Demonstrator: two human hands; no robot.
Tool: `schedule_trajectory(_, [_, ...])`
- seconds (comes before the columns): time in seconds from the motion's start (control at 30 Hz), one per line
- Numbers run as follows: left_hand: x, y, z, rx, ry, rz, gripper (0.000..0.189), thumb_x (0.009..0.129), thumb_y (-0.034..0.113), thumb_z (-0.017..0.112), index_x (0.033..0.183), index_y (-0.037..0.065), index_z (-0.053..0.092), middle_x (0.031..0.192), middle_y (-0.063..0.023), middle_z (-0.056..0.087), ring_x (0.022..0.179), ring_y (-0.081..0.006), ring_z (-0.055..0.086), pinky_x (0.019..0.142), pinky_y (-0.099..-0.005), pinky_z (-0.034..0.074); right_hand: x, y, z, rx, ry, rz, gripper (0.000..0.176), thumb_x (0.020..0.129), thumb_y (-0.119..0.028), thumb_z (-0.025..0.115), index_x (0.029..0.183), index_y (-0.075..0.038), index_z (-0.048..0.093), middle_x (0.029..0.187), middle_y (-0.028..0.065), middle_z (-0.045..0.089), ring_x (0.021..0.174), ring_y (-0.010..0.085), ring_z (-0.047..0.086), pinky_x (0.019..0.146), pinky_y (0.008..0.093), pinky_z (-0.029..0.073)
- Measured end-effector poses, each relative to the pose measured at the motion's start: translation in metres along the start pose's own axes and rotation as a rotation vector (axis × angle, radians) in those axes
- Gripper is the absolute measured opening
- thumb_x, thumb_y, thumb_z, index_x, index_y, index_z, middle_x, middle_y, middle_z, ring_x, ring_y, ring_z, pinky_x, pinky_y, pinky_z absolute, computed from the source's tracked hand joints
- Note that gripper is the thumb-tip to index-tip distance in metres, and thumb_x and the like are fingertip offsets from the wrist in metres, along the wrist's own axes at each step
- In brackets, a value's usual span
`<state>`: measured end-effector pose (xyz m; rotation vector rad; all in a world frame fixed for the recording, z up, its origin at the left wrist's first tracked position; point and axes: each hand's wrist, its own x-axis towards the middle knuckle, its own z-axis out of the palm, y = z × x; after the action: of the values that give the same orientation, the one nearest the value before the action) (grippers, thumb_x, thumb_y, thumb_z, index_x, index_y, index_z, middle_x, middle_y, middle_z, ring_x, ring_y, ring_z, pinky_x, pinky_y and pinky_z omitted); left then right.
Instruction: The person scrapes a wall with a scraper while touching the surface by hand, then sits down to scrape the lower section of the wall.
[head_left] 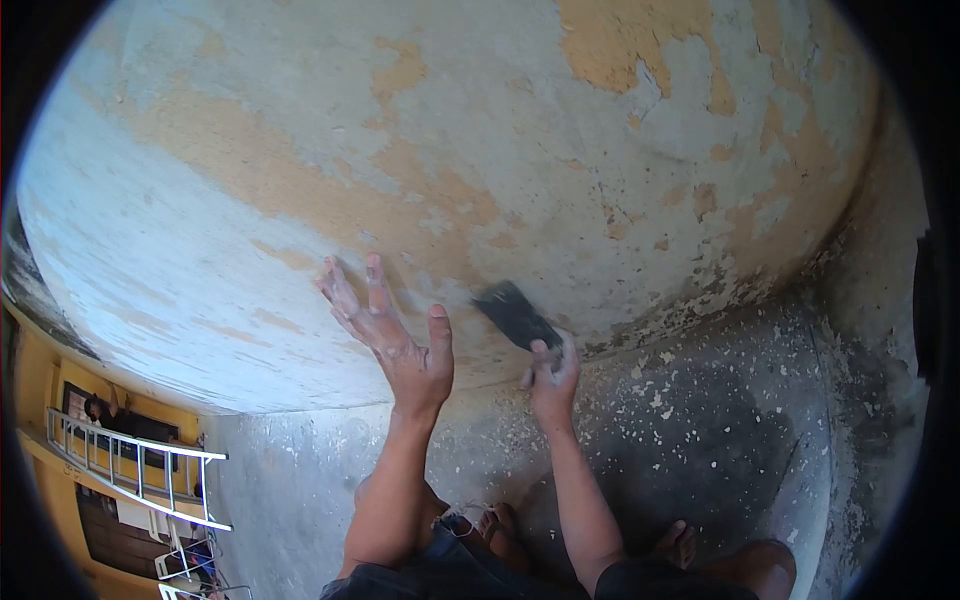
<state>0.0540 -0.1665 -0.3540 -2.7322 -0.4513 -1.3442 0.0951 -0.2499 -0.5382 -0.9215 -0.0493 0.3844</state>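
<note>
My left hand [400, 345] is raised with its fingers spread, holding nothing. Its fingertips are at or very near the wall [300, 120], where patches of pale paint are gone and an orange-tan layer shows. To the right, my right hand [553, 375] is closed around the lower end of a dark, flat scraper [515, 313]. The scraper tilts up and to the left, its slightly blurred far end against or close to the peeling wall surface. Whether it touches is hard to tell.
Pale paint flakes lie over the grey floor [650, 440] below the wall. My bare feet [680, 540] show at the bottom. At the far left are a metal ladder [140, 470], white chairs [185, 560] and a person [97, 408] near a yellow wall.
</note>
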Motion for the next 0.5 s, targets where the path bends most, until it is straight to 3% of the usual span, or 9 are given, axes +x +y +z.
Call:
schedule_trajectory(0.07, [0.001, 0.003, -0.003, 0.036, -0.036, -0.011, 0.077, 0.096, 0.045, 0.056, 0.158, 0.013, 0.023, 0.164, -0.0231, 0.002, 0.15, -0.0474, -0.004, 0.116, -0.0628, 0.005, -0.007, 0.042, -0.019, 0.037, 0.08, -0.022, 0.041, 0.098, -0.034, 0.064, 0.123, -0.004, 0.052, 0.077, -0.0019, 0.055, 0.053, 0.005, 0.048, 0.046, 0.023, 0.039])
schedule_trajectory(0.23, [-0.004, 0.017, -0.01, 0.114, -0.254, -0.097, 0.077, 0.096, 0.045, 0.056, 0.159, 0.018, 0.021, 0.164, -0.024, -0.004, 0.149, -0.0492, -0.008, 0.115, -0.065, 0.002, -0.008, 0.051, -0.03, 0.099, 0.052, 0.041, 0.037, 0.098, -0.032, 0.065, 0.119, -0.004, 0.053, 0.077, -0.0021, 0.055, 0.054, 0.0048, 0.049, 0.048, 0.0225, 0.039])
schedule_trajectory(0.33, [-0.006, 0.021, -0.007, 0.094, -0.245, -0.095, 0.078, 0.096, 0.042, 0.058, 0.159, 0.019, 0.02, 0.164, -0.024, -0.008, 0.148, -0.05, -0.009, 0.115, -0.0658, 0.001, 0.005, -0.014, 0.002, 0.048, -0.074, -0.013, 0.038, 0.097, -0.032, 0.066, 0.118, -0.003, 0.054, 0.077, -0.0017, 0.056, 0.054, 0.0045, 0.049, 0.048, 0.0223, 0.039])
schedule_trajectory(0.43, [0.0, 0.025, -0.011, 0.099, -0.247, -0.118, 0.078, 0.095, 0.038, 0.059, 0.159, 0.019, 0.019, 0.164, -0.0232, -0.01, 0.148, -0.05, -0.01, 0.114, -0.0659, 0.0, 0.01, -0.015, -0.007, 0.005, -0.015, -0.07, 0.037, 0.097, -0.031, 0.066, 0.118, -0.003, 0.054, 0.078, -0.0009, 0.057, 0.054, 0.0046, 0.05, 0.048, 0.0227, 0.039])
schedule_trajectory(0.5, [0.001, 0.031, -0.013, 0.09, -0.3, -0.187, 0.081, 0.093, 0.036, 0.062, 0.16, 0.019, 0.018, 0.164, -0.0226, -0.012, 0.149, -0.049, -0.011, 0.115, -0.0659, 0.001, 0.012, 0.031, -0.039, 0.015, 0.019, -0.032, 0.037, 0.097, -0.031, 0.066, 0.118, -0.002, 0.054, 0.079, -0.0006, 0.058, 0.055, 0.0049, 0.05, 0.048, 0.0229, 0.04])
